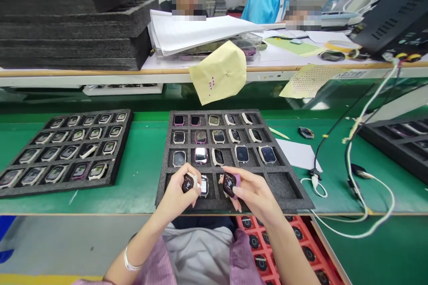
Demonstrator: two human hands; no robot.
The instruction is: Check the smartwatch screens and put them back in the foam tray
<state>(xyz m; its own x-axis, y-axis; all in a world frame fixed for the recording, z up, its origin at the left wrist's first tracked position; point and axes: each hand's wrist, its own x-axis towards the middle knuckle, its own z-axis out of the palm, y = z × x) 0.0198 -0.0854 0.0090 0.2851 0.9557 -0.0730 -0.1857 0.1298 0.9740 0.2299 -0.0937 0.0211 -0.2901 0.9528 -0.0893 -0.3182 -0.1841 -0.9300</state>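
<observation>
My left hand [182, 189] is closed on a pale-cased smartwatch [188, 182] with a dark lit screen, over the front row of a black foam tray [284, 182]. My right hand [249, 189] grips a purple-cased smartwatch [229, 184], its screen also lit and turned up. Between the hands, close to my left fingers, a smartwatch with a bright white screen [203, 185] sits in a compartment. Behind them, several more watch bodies without straps fill the tray's rows, among them a purple one with a glaring screen [201, 155]. My fingers partly cover the front compartments.
A second foam tray of watches [63, 153] lies to the left. White cables [374, 227] loop over the right side near a white paper [299, 153]. Below the bench edge is a red tray [281, 249] with round dark parts. Stacked foam [67, 31] and co-workers are beyond.
</observation>
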